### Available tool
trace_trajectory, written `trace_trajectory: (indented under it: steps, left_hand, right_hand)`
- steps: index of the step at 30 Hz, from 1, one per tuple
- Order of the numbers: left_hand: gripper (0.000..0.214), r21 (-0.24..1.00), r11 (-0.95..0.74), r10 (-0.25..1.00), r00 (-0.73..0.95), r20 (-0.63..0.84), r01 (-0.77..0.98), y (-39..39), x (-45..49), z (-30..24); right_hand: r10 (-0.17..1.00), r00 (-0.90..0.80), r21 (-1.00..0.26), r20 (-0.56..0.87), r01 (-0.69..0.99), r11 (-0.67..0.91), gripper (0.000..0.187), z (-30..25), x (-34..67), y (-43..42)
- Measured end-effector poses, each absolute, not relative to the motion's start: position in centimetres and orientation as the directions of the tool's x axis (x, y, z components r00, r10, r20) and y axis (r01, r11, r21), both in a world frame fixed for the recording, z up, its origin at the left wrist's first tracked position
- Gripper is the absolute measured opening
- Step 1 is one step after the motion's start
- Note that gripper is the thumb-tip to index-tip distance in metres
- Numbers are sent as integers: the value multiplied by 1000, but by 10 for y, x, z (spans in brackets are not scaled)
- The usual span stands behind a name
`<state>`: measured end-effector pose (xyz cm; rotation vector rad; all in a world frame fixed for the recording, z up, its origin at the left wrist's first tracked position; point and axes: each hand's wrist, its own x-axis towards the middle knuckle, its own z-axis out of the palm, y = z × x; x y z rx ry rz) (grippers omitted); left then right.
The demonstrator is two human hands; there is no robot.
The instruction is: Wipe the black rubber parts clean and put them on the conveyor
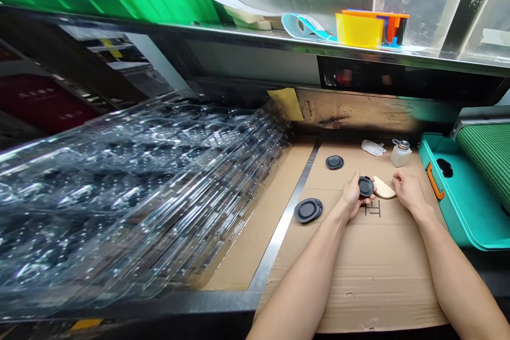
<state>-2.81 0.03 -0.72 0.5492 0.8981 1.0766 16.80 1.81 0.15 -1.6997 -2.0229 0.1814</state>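
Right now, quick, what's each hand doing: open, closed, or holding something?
Left hand: closed on a dark round disc.
Right hand: curled against the end of a beige pad; whether it grips it cannot be told.

Our left forearm (pixel 306 271) and right forearm (pixel 450 265) are bare and reach from the near edge toward the far middle, drawing closer together. Our left hand (pixel 353 194) is turned thumb up, fingers curled closed in a grip. Our right hand (pixel 407 190) lies palm down just right of it, fingers bent; whether it grips, we cannot tell.
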Motion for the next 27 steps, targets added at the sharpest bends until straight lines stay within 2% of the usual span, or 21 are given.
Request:
trace_trajectory:
  steps: [3,6,9,13,19,23,27]
  left_hand:
    - [60,782,396,918,185,-351,-482,-1,-23,-9]
    - [57,825,366,931,154,-332,-431,-1,-19,-13]
    - [58,884,320,947,140,-288,-342,-1,-15,-18]
    - [63,931,255,965,133,-227,-261,-2,-11,-24]
    - [69,947,230,970,126,-206,-223,0,-10,-29]
    - [67,931,269,962,103,-251,-246,0,-10,-26]
    - [67,941,247,966,130,-222,-229,0,-10,-27]
  right_hand:
    - [912,-144,-568,385,742,357,23,6,156,13]
    - [885,-212,-648,415,614,451,23,7,141,4]
    - [861,-271,-624,431,600,501,16,4,129,-2]
    - [838,-252,-566,483,641,519,11,-2,124,-3]
    - [827,-260,-534,499,659,530,7,-3,127,-1]
    - [813,-242,-545,530,637,545,7,1,128,-1]
    - [812,-267,-536,520,638,553,8,-2,127,0]
